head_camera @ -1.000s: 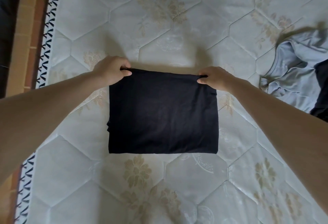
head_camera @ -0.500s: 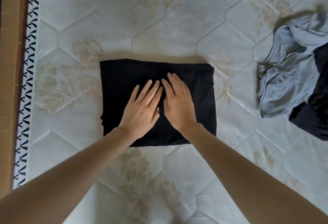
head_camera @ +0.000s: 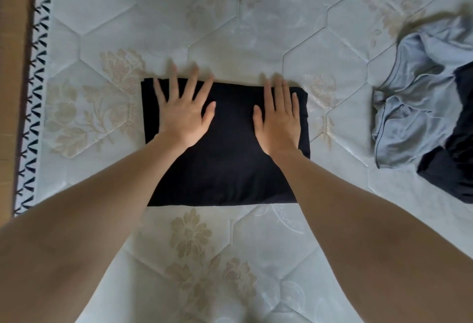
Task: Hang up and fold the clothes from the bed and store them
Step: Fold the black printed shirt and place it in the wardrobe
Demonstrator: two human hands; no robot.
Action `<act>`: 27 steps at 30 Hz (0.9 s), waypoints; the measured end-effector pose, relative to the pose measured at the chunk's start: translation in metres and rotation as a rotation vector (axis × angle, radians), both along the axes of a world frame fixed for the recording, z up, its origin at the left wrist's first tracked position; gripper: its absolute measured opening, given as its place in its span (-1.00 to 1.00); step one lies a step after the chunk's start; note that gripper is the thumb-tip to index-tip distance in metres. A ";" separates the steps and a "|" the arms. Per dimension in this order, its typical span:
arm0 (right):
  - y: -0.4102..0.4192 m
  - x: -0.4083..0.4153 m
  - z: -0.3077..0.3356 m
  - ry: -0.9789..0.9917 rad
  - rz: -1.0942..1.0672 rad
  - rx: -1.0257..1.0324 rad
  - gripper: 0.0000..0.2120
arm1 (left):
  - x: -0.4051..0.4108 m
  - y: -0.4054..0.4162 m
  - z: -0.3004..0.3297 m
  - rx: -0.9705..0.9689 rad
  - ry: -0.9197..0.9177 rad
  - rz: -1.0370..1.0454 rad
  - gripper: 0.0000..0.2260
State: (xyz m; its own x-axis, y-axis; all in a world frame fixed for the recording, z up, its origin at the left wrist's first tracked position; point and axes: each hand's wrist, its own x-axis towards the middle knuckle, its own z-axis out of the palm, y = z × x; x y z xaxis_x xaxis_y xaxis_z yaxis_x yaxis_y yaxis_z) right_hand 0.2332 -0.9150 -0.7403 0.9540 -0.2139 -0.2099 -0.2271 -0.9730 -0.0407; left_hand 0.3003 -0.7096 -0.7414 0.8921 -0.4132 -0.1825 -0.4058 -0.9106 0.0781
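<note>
Nearest, two bare forearms reach in from six o'clock over the pale quilted floral mattress [head_camera: 230, 28]. Beyond them the folded black cloth rectangle [head_camera: 225, 164] lies flat at the centre. The left hand [head_camera: 183, 115] rests on its ten o'clock part, fingers spread; the right hand [head_camera: 277, 120] rests at two o'clock, fingers straight and together. Both palms press, probably to flatten the fold. Farther off at three o'clock, a crumpled grey-blue garment [head_camera: 414, 118] waits unfolded, half over a dark garment [head_camera: 458, 159].

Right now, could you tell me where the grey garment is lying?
In the head view, the grey garment lies crumpled on the mattress at the right edge, apart from the folded black garment and overlapping a dark garment.
</note>
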 end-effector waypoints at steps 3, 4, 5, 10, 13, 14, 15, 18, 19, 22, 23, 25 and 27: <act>-0.018 -0.002 0.002 0.023 -0.072 -0.044 -0.41 | 0.004 0.005 0.003 0.026 0.044 0.051 -0.46; -0.020 -0.001 0.003 0.036 -0.095 -0.054 -0.41 | 0.005 0.004 0.005 0.043 0.054 0.051 -0.46; -0.020 0.001 0.003 0.050 -0.118 -0.057 -0.41 | 0.005 0.001 0.006 0.068 0.060 0.053 -0.46; 0.015 -0.003 0.012 -0.021 -0.178 -0.037 -0.42 | -0.014 -0.024 0.027 0.179 -0.018 0.008 -0.45; 0.052 -0.029 0.010 -0.078 -0.029 -0.021 -0.44 | -0.059 -0.041 0.027 0.078 0.002 -0.059 -0.44; 0.060 -0.039 0.007 -0.071 0.005 -0.014 -0.45 | -0.074 -0.040 0.023 0.067 0.031 -0.054 -0.44; 0.064 -0.050 0.002 -0.069 0.021 -0.010 -0.46 | -0.086 -0.035 0.018 0.053 0.057 -0.045 -0.45; 0.050 -0.072 -0.004 -0.086 0.129 0.014 -0.48 | -0.104 -0.002 0.006 -0.024 0.012 -0.113 -0.48; 0.040 -0.077 -0.006 -0.090 0.184 0.020 -0.48 | -0.105 0.011 0.003 -0.045 -0.012 -0.138 -0.50; 0.003 -0.090 -0.010 -0.119 0.147 -0.010 -0.48 | -0.099 0.047 -0.002 -0.079 -0.104 -0.123 -0.54; -0.008 -0.094 -0.012 -0.114 0.064 -0.018 -0.47 | -0.098 0.055 -0.002 -0.074 -0.126 -0.087 -0.55; -0.026 -0.103 -0.014 -0.071 -0.097 -0.029 -0.46 | -0.097 0.065 -0.003 -0.066 -0.115 0.005 -0.55; -0.034 -0.107 -0.015 -0.056 -0.143 -0.042 -0.45 | -0.098 0.066 -0.003 -0.050 -0.068 0.078 -0.53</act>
